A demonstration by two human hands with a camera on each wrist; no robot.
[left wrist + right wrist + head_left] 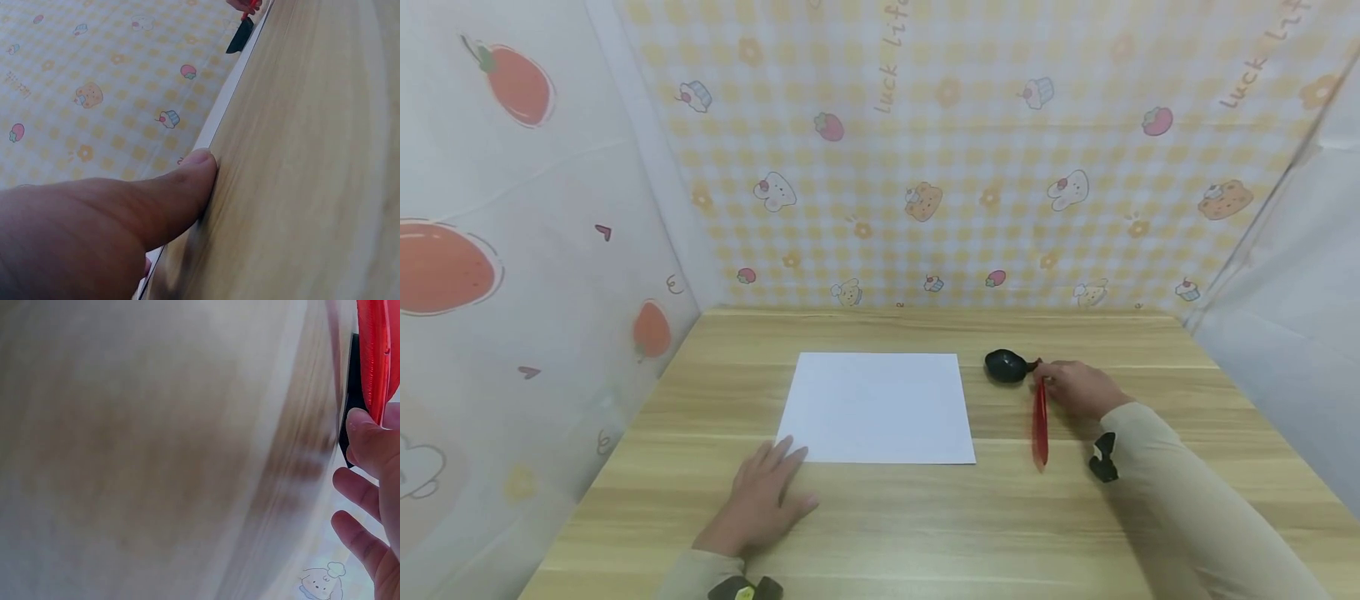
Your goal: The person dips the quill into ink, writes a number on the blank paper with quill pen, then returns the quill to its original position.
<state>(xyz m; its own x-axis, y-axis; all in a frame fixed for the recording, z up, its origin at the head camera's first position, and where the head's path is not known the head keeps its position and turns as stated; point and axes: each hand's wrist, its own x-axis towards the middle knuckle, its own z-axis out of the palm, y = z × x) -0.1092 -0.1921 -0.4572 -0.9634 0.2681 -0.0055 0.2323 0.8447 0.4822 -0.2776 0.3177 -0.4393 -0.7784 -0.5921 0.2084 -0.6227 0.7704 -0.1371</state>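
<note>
My left hand (760, 496) lies on the table with its fingers stretched out, fingertips over the near left corner of a white sheet of paper (876, 408). The left wrist view shows its thumb (178, 187) extended along the tabletop. My right hand (1082, 387) pinches the far end of a narrow, glossy red piece (1041, 425) with thumb and forefinger. Its other fingers (359, 540) stand apart from the piece. Just left of this hand is a shiny black oval piece (1006, 367) with a thin dark reddish stem reaching toward the fingertips; the kind of either piece I cannot tell.
The wood-grain table (887, 533) meets a yellow checked cloth (955, 225) at the back. White cloth with printed fruit (520, 87) hangs on the left, and plain white cloth (1300, 317) on the right. Dark bands (1103, 457) sit on both sleeves.
</note>
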